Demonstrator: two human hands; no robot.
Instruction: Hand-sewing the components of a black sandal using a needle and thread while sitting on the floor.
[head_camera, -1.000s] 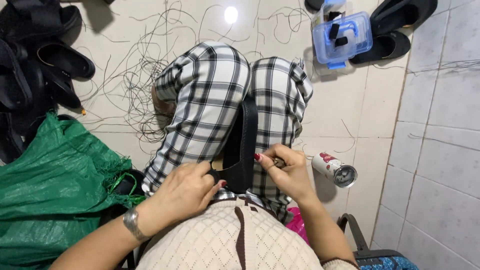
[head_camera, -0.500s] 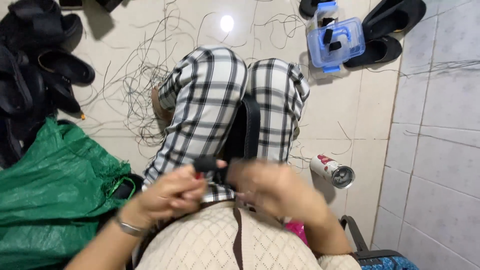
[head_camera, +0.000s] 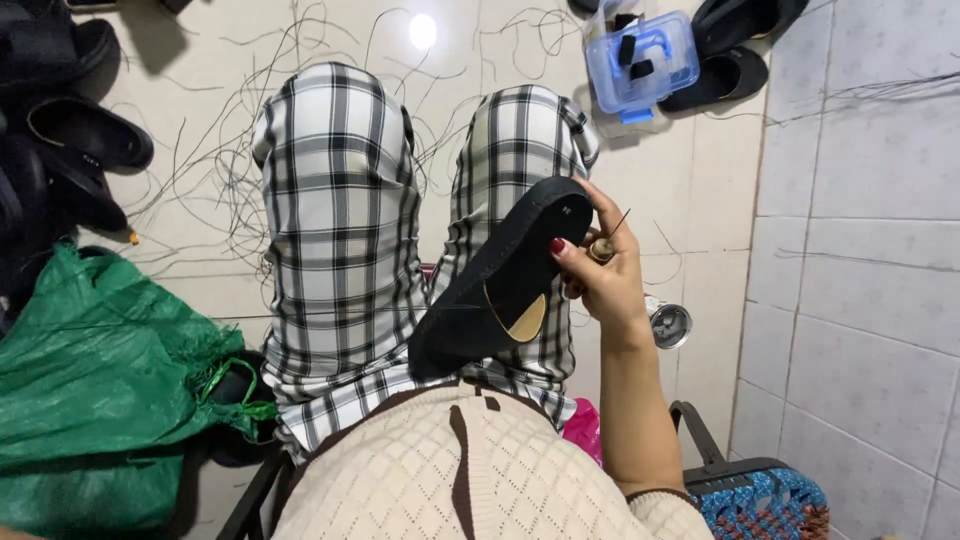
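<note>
Sandals (head_camera: 75, 150) lie dark at your far left, above a green plastic sack (head_camera: 95, 360) on the tiled floor (head_camera: 680, 190). Your left hand is out of view. Over your checked trousers (head_camera: 340, 230), your right hand (head_camera: 600, 275) holds a black flat shoe (head_camera: 495, 285) — fingers (head_camera: 560, 246) closed around its upper end, an awl (head_camera: 606, 240) pinched alongside. Sole up, the shoe runs diagonally, high end at your hand, low end toward your waist. It looks light and flexible, likely easiest gripped at the sole's edge. A blue lidded box (head_camera: 640, 62) sits upper right.
</note>
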